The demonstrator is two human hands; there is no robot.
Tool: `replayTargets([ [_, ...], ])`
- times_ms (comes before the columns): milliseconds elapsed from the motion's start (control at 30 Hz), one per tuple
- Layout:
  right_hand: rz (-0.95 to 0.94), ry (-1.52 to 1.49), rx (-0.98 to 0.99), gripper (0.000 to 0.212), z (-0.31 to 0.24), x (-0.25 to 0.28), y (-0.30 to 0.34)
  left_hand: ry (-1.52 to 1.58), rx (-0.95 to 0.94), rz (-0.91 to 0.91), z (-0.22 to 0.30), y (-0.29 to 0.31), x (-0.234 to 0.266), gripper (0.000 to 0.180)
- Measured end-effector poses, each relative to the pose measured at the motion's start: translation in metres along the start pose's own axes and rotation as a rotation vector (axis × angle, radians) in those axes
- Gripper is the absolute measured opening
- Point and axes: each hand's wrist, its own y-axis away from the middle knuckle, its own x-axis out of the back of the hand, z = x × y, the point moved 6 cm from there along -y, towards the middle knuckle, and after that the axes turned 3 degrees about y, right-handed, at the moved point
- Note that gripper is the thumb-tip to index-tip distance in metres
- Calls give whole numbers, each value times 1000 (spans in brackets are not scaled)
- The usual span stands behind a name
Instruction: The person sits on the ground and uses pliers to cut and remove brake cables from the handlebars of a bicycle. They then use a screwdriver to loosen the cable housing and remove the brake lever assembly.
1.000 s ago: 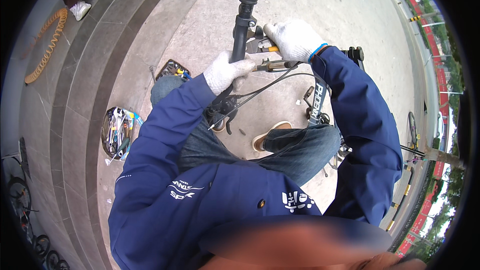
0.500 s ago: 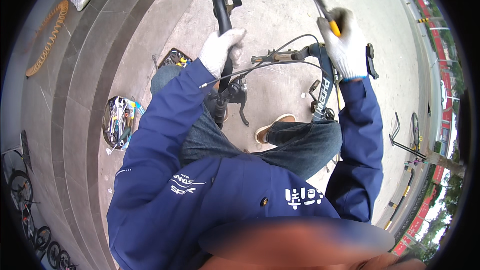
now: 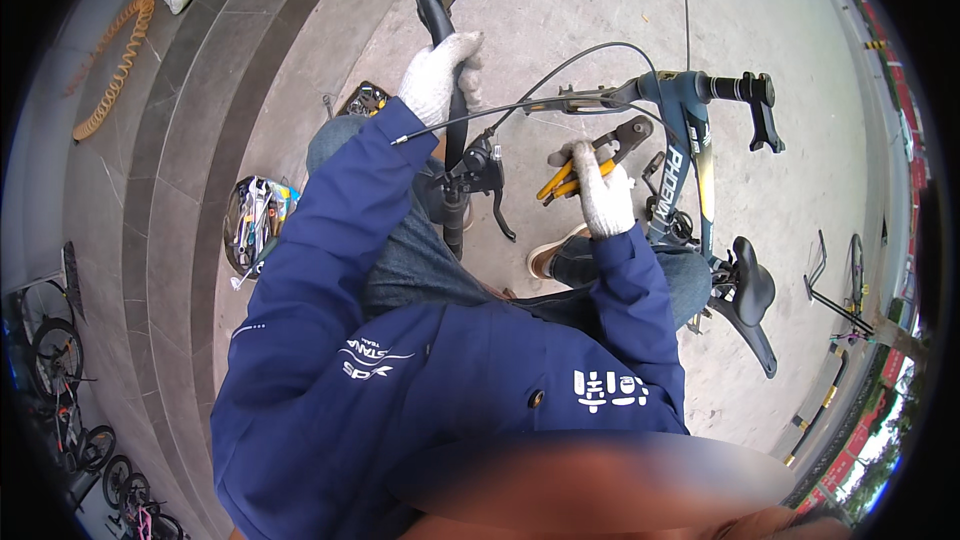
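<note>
My left hand [image 3: 440, 78], in a white knit glove, is wrapped around the black bicycle handlebar [image 3: 460, 135]. A brake lever [image 3: 503, 215] is clamped to the bar's near part. In my gloved right hand [image 3: 605, 198] are cable cutters [image 3: 628, 136] with yellow handles and a dark head pointing away to the right. The head lies just below a black cable [image 3: 540, 102], whose loose metal-tipped end rests by my left sleeve. To the right stands the dark blue bicycle frame [image 3: 678, 140] with a black stem [image 3: 765, 105].
A tool bag [image 3: 258, 225] full of hand tools sits at left, and a small tool tray [image 3: 362, 100] lies beyond my knee. Grey steps [image 3: 160, 140] curve along the left, with a coiled orange hose [image 3: 118, 70]. The saddle [image 3: 750, 280] is right of my knee.
My right hand has come down and left with the cutters, from beyond the frame to beside the cable. My left hand keeps its hold on the handlebar. The view has shifted slightly.
</note>
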Motion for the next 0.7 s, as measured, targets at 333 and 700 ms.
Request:
replayTargets([
  [333, -182, -366, -79, 37, 4, -26, 3, -73, 4, 78, 0, 6, 2, 26],
  [700, -336, -261, -297, 34, 23, -41, 16, -75, 19, 54, -5, -1, 9, 31],
])
